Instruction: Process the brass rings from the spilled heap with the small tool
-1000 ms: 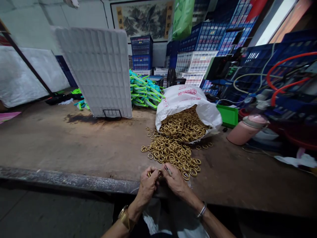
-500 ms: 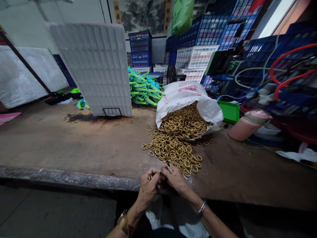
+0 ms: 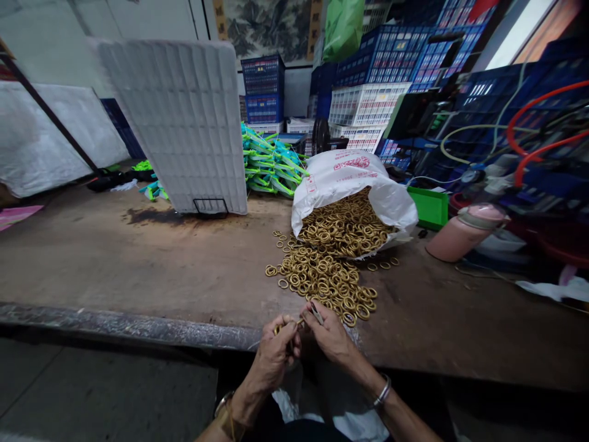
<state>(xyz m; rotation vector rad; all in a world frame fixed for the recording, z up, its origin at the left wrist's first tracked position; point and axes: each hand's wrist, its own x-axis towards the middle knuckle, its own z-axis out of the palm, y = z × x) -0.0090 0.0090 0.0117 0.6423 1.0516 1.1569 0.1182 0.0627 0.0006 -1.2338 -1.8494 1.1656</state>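
Observation:
Both hands meet at the front edge of the worktable (image 3: 138,264). My left hand (image 3: 276,351) is closed on a gold-coloured ring (image 3: 277,329) that shows at its forefinger; whether it holds more rings is hidden. My right hand (image 3: 334,339) is closed round a small, thin metal tool (image 3: 316,313), which pokes up between thumb and forefinger; its kind is not clear. The two hands' fingertips almost touch. Just beyond them spreads a heap of gold-coloured rings (image 3: 317,276), spilling from the mouth of a white sack (image 3: 343,169) lying on its side.
A tall pale ribbed panel (image 3: 179,123) stands in a black wire holder at left. Behind it lies a bright green and blue bundle (image 3: 271,166). On the right are a pink bottle (image 3: 467,233) and a green tray (image 3: 427,209). Stacked crates (image 3: 370,104) line the back.
My hands have moved slightly apart at the fingertips, and the tool in my right hand has turned a little. The rings and sack stay as they were; the view has shifted slightly.

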